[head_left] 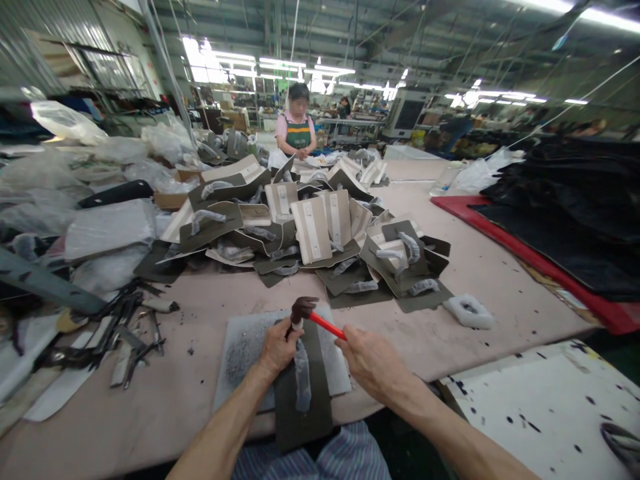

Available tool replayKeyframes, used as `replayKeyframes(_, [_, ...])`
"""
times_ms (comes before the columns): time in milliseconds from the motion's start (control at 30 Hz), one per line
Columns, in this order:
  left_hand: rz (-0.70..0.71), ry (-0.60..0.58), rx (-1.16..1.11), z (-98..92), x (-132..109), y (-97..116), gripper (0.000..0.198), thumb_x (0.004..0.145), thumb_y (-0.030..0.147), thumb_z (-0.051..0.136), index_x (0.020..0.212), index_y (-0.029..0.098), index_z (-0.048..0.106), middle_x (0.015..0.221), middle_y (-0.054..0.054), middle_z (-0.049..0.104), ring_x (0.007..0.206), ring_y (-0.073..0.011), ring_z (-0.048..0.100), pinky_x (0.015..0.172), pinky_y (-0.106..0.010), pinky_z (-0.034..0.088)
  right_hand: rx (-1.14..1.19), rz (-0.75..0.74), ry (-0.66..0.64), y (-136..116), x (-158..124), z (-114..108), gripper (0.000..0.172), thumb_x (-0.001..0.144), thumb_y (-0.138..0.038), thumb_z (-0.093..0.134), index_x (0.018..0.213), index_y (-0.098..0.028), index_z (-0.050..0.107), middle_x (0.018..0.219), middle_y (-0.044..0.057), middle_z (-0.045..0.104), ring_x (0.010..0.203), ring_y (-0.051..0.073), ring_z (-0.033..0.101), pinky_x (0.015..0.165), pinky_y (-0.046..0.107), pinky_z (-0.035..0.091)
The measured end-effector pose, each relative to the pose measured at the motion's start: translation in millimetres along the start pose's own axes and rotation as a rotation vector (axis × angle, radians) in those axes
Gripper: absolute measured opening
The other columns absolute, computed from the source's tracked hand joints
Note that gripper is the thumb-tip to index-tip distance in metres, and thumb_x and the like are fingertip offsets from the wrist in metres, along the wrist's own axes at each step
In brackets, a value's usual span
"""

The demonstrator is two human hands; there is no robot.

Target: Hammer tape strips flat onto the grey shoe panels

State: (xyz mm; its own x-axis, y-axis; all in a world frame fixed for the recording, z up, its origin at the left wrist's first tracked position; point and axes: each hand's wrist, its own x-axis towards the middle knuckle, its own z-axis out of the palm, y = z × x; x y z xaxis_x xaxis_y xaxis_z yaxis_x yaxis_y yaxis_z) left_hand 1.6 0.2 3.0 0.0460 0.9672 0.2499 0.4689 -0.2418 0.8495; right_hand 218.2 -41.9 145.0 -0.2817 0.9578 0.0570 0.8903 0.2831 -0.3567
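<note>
My right hand (373,350) is closed around the red handle of a hammer (327,325). Its dark head is over my left hand (277,347), right above the pale top of a short upright tool (297,326) pinched between my thumb and fingers. That tool's lower part is hidden, so its exact kind is unclear. Under both hands lies a dark olive panel (315,427) with a strap handle wrapped in clear plastic (303,380). The panel rests partly on a speckled white board (240,360) and overhangs the table edge towards my lap.
A heap of similar panels (313,230) fills the middle of the table (500,267). Pliers and other hand tools (133,340) lie left, near plastic bags (115,227). A white foam block (469,311) sits right, black sheets (575,220) beyond. Across the table is a person (297,133).
</note>
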Motion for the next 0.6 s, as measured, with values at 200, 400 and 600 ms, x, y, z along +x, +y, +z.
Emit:
replayKeyframes(200, [0.000, -0.032, -0.008, -1.6, 0, 4, 0.019, 0.083, 0.026, 0.060, 0.098, 0.020, 0.069, 0.087, -0.004, 0.074, 0.080, -0.0202, 0.067, 0.077, -0.030, 0.050, 0.277, 0.053, 0.684, -11, 6, -47, 0.030, 0.102, -0.041, 0.032, 0.088, -0.022, 0.050, 0.064, -0.001, 0.051, 0.054, 0.013, 0.047, 0.054, 0.026, 0.032])
replayKeyframes(400, [0.005, -0.051, 0.008, -1.5, -1, 1, 0.021, 0.084, 0.025, 0.059, 0.102, 0.020, 0.069, 0.086, -0.003, 0.074, 0.079, -0.0202, 0.068, 0.075, -0.030, 0.051, -0.011, 0.060, -0.027, 9, -13, 22, 0.022, 0.098, -0.032, 0.041, 0.083, -0.021, 0.053, 0.062, 0.003, 0.060, 0.051, 0.016, 0.053, 0.051, 0.030, 0.024])
replayKeyframes(600, [-0.004, -0.017, -0.019, 0.4, 0, -2, 0.021, 0.082, 0.027, 0.063, 0.101, 0.022, 0.071, 0.093, -0.004, 0.075, 0.086, -0.0220, 0.069, 0.081, -0.032, 0.052, -0.130, 0.274, -0.224, 70, -33, 40, 0.024, 0.102, -0.033, 0.038, 0.093, -0.020, 0.055, 0.074, 0.007, 0.067, 0.067, 0.022, 0.064, 0.058, 0.029, 0.029])
